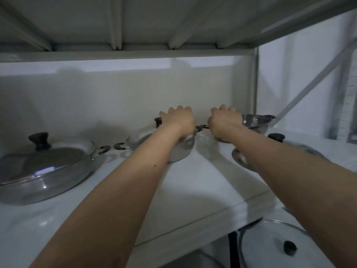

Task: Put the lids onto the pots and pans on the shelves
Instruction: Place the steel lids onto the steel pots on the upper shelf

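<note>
— Where are your hands?

— Both reach to the back of the white shelf. My left hand is curled over the top of the middle pot, with a glass lid tilted on it. The lid's dark knob shows just left of my knuckles. My fingers bend down over the far side, so I cannot tell whether they pinch the lid or only rest on it.

— And the right?

— My right hand is closed around the rim of the steel pot at the back right. That pot sits open, no lid on it. The fingertips are hidden behind the rim.

— Where are the other lids?

— One lid with a black knob lies on the shelf under my right forearm, just in front of the steel pot. Far left, the wide pan already wears its lid, knob upright. The pan's handle nearly meets the middle pot's handle.

— Anything below?

— A glass lid on the lower level, bottom right, partly cut off by my arm.
</note>
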`<state>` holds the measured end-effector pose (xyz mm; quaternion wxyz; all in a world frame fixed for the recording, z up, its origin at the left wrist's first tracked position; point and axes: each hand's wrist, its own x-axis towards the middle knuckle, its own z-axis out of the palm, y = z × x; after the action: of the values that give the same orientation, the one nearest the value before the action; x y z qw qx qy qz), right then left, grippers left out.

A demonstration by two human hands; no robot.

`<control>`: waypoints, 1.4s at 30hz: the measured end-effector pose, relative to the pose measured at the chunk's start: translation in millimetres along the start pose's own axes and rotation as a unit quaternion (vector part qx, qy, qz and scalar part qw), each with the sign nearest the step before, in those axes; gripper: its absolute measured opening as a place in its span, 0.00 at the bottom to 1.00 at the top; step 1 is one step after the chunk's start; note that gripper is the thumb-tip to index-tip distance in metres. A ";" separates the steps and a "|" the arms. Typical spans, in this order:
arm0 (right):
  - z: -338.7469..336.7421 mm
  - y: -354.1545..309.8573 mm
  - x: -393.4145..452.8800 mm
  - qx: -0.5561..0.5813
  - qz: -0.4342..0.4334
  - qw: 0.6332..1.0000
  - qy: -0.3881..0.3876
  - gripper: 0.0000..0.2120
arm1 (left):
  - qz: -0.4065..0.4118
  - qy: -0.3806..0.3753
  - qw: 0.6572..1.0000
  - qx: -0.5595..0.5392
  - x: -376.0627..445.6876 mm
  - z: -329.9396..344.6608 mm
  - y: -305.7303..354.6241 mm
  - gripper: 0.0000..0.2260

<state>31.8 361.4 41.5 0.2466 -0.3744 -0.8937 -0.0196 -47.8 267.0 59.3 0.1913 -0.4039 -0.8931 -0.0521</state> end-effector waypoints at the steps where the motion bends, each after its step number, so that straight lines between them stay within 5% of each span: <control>1: -3.1 19.0 -1.0 -0.009 0.018 1.000 -0.013 0.21 | 0.014 -0.001 1.000 -0.007 3.3 3.0 21.1 0.18; 6: -1.3 106.8 6.0 -0.084 0.071 0.986 -0.126 0.26 | 0.068 -0.019 0.996 -0.060 35.9 32.8 108.1 0.18; 11: -12.4 160.6 18.5 -0.132 -0.029 0.945 -0.297 0.24 | 0.061 -0.041 0.994 -0.083 68.8 60.4 166.8 0.18; 17: -27.0 182.3 46.1 -0.073 -0.070 0.928 -0.358 0.21 | 0.020 -0.088 0.993 -0.070 90.3 73.2 184.5 0.15; 29: -84.2 193.7 71.7 -0.054 -0.111 0.974 -0.189 0.11 | -0.033 -0.065 0.985 -0.159 117.0 71.3 166.7 0.17; 37: -38.1 192.6 132.9 0.003 -0.105 0.994 -0.033 0.15 | -0.101 -0.024 0.974 -0.199 151.9 83.3 143.3 0.16; 42: 6.9 184.3 183.5 0.044 -0.119 0.992 -0.016 0.15 | -0.163 -0.012 0.948 -0.273 169.6 91.2 130.6 0.21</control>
<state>44.2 616.5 91.4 0.2440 -0.2545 -0.9358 -0.0031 -80.2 495.8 32.3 0.0521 -0.2902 -0.9005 -0.3196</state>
